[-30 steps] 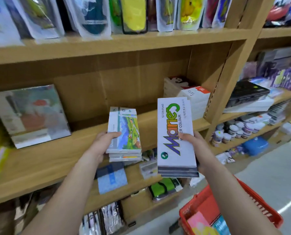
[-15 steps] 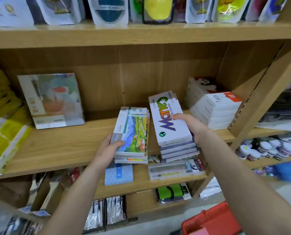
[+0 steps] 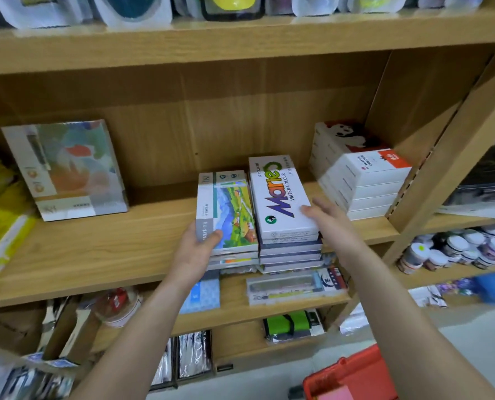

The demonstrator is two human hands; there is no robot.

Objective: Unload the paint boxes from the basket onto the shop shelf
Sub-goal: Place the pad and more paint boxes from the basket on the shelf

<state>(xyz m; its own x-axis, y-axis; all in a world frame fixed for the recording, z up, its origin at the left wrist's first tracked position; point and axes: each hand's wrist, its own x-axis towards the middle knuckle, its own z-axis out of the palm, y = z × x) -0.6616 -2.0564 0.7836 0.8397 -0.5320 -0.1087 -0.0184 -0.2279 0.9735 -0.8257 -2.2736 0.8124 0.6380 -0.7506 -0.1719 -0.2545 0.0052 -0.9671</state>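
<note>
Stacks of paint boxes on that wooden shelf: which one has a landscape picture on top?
The stack under the left hand, the landscape-printed paint boxes. The white Marie's watercolour boxes beside it show only lettering.

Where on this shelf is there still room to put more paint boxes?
The biggest bare patch of the shelf lies between the pastel box and the landscape stack. The right is crowded: landscape stack, Marie's stack, then the white boxes, with only a narrow gap.

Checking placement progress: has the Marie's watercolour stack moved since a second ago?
Yes. The Marie's stack in the right hand has gone from upright in front of the shelf to lying on the shelf board, nearer the white boxes.
</note>
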